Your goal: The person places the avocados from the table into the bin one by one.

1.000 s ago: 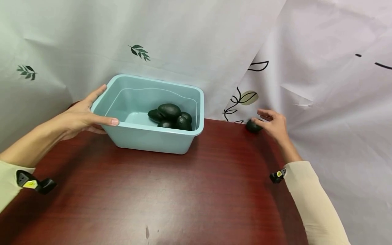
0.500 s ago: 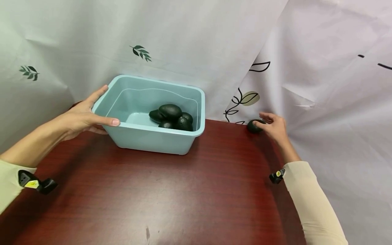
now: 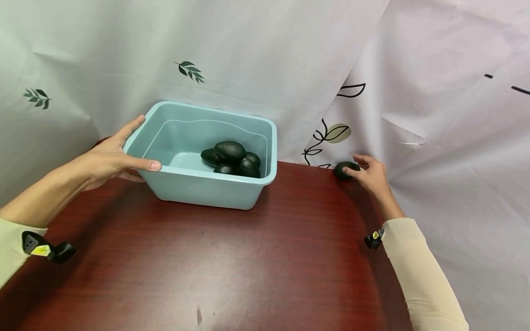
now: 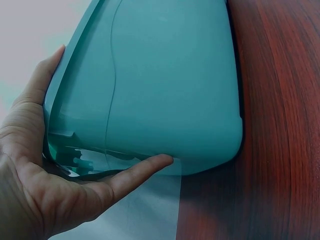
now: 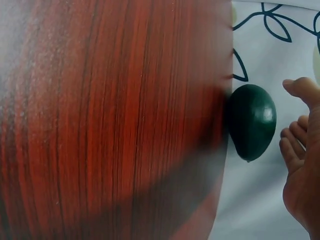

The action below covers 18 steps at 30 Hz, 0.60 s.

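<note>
Along the left end of a light blue plastic tub [image 3: 198, 191], my left hand [image 3: 105, 158] rests with fingers spread. Its thumb lies on the front rim and another finger reaches along the end rim. In the left wrist view, two straight fingers touch the tub's outside [image 4: 170, 90]. Several dark green avocados [image 3: 229, 151] lie piled in the tub's right half. A single avocado [image 3: 343, 171] sits at the table's back edge. Beside it my right hand [image 3: 371, 174] is held with fingers loosely bent; the right wrist view shows a gap between that avocado [image 5: 252, 121] and the fingertips.
The dark red wooden table [image 3: 232, 266] carries the tub at its back left. A pale cloth [image 3: 269, 55] with leaf prints hangs right behind the table and along its right side. Each sleeve has a small black camera [image 3: 374, 239] at the wrist.
My right hand has drawn slightly right and toward me, so more of the single avocado shows. The left hand, the tub and the piled avocados have stayed in place.
</note>
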Motion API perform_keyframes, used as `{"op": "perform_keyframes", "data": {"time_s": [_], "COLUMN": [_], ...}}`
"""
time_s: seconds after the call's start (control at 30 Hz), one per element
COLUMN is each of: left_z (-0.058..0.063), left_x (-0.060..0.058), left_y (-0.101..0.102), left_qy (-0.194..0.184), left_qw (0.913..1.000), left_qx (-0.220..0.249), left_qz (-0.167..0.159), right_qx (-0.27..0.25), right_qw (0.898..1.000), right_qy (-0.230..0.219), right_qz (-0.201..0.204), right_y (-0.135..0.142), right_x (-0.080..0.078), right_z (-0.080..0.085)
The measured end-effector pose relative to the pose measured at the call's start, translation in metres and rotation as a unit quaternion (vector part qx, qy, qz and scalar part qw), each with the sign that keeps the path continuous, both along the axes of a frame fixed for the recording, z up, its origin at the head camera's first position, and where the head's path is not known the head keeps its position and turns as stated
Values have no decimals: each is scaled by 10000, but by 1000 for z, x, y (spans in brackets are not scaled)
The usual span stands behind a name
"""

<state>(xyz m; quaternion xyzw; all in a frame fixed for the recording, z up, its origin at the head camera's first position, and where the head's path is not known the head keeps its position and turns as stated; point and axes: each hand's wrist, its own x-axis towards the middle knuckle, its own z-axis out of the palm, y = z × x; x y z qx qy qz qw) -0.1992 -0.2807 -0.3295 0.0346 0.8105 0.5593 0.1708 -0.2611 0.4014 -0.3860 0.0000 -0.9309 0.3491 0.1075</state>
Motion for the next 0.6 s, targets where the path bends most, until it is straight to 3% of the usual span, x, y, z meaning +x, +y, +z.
{"op": "perform_keyframes", "data": {"time_s": [0.6], "left_z": [0], "left_x": [1], "left_y": [0], "left_qy": [30], "left_qw": [10000], "left_qx": [3], "left_qz": [-11], "right_qx": [272], "right_qw": [9990], "right_qy": [-357], "right_qz": [65], "right_y": [10], "right_x": [-8], "right_z": [-13]}}
